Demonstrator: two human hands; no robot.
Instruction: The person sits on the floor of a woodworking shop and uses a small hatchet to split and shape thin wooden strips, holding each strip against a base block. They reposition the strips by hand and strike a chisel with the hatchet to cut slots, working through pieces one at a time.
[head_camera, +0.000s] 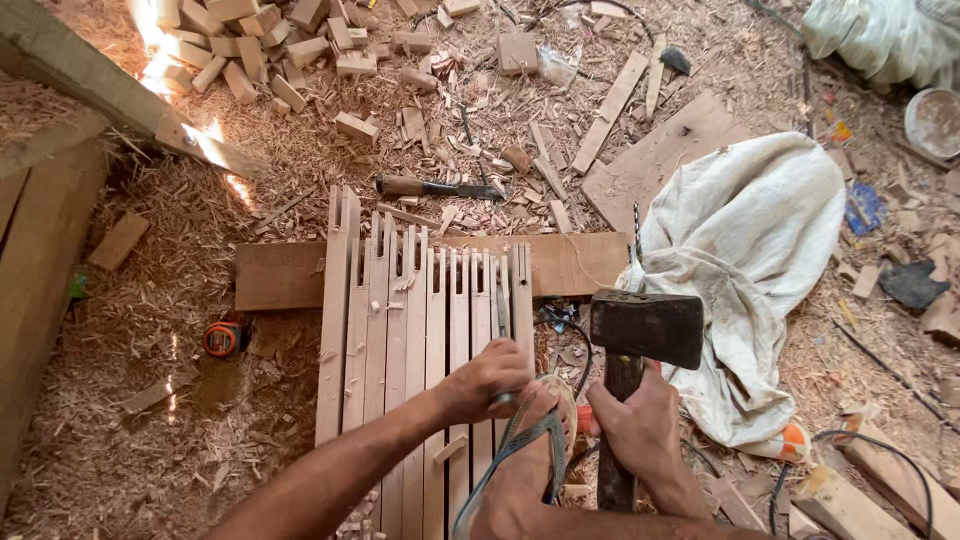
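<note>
Two hands at work: left hand (487, 378) clenched on a chisel (502, 312) set upright against the slotted ends of wooden slats (400, 330) lying side by side on the shaving-strewn floor (150, 420), a sandalled foot (535, 440) pinning them. Right hand (640, 430) wrapped tight round the wooden handle of a heavy steel-headed hammer (645, 327), gripped close under the head. Judged top-heavy and rigid; slats stiff yet prone to splitting at the thin tenons.
</note>
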